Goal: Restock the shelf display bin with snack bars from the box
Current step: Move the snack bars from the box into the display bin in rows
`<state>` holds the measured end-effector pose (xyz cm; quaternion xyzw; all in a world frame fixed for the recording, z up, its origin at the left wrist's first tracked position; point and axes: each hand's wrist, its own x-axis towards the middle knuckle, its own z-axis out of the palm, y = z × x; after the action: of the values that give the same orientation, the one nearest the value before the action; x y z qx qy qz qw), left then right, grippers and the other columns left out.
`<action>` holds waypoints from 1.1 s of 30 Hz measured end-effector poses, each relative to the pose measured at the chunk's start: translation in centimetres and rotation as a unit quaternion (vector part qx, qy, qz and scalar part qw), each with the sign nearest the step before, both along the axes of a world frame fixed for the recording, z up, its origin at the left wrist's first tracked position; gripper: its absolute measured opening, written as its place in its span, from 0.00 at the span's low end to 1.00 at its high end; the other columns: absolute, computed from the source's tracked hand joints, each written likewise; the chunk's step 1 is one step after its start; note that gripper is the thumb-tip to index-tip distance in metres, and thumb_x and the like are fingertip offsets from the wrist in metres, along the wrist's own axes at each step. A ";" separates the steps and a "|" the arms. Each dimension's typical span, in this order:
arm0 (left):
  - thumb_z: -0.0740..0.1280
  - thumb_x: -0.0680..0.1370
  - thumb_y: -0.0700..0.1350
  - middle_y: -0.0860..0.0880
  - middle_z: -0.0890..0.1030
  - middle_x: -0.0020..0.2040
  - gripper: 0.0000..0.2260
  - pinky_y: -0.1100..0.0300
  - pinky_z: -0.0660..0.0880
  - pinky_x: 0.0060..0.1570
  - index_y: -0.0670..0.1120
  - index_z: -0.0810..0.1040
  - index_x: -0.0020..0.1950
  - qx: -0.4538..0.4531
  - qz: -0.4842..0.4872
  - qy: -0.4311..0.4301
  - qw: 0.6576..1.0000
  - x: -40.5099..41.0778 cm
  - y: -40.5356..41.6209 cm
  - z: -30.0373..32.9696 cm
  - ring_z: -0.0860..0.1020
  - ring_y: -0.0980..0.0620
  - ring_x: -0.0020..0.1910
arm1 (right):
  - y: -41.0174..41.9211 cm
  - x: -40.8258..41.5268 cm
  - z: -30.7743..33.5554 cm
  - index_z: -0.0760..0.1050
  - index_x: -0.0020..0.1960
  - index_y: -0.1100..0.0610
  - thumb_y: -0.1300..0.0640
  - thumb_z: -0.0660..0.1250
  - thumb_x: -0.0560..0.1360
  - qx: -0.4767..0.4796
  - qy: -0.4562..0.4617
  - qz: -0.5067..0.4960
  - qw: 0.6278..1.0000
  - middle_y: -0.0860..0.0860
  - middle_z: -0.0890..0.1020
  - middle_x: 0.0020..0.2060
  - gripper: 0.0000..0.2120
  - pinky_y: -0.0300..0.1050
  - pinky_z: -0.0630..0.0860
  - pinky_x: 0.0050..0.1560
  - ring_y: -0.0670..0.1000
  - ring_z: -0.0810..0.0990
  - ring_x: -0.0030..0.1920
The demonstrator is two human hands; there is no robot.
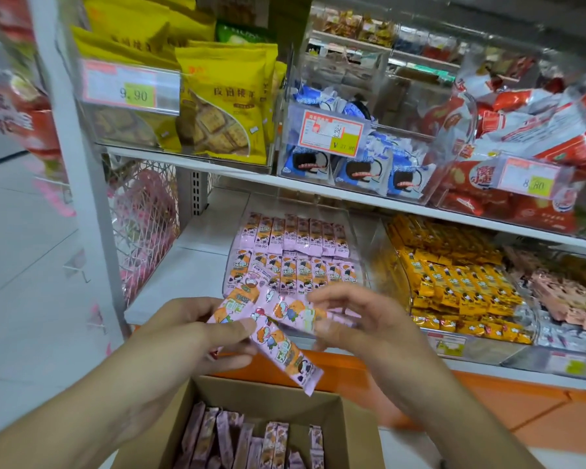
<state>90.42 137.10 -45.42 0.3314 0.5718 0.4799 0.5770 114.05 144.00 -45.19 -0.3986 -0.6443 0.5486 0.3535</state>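
Bars in hand, mid-frame.
Your left hand pinches several light, slick bars; your right hand, blurred, seems to grip their ends. Hold them mid-length, over the bin.

The right hand is smeared by motion, so its grip on the pink snack bars cannot be judged. The cardboard box is cut off by the bottom edge. The small print on the price label cannot be read. The shelf items at the left edge are blurred.
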 end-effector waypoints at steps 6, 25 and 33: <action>0.74 0.77 0.39 0.39 0.88 0.48 0.07 0.53 0.85 0.52 0.38 0.85 0.54 0.007 0.014 0.019 1.000 -1.2 0.3 0.3 0.87 0.42 0.51 | -1.0 -1.6 -0.1 0.87 0.53 0.44 0.63 0.80 0.72 0.039 -0.061 -0.025 0.997 0.50 0.85 0.45 0.16 0.47 0.82 0.56 0.51 0.85 0.49; 0.76 0.75 0.38 0.38 0.87 0.44 0.06 0.50 0.85 0.50 0.37 0.85 0.49 0.006 0.092 -0.036 0.995 -7.5 4.1 -0.3 0.88 0.39 0.46 | 21.6 -18.4 -4.7 0.80 0.50 0.49 0.41 0.76 0.74 0.142 -0.242 -0.233 0.931 0.48 0.87 0.44 0.13 0.45 0.81 0.48 0.53 0.86 0.45; 0.76 0.75 0.37 0.39 0.88 0.43 0.05 0.49 0.85 0.50 0.37 0.84 0.50 0.023 0.114 -0.047 0.992 -7.8 4.0 -0.2 0.88 0.40 0.45 | 18.3 -17.5 -2.7 0.81 0.40 0.50 0.52 0.68 0.81 0.120 -0.244 -0.176 0.946 0.47 0.85 0.39 0.12 0.47 0.80 0.51 0.55 0.84 0.47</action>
<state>82.58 141.06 -45.58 0.2543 0.5668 0.5706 0.5371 96.54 162.27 -47.90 -0.5818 -0.6917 0.2821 0.3217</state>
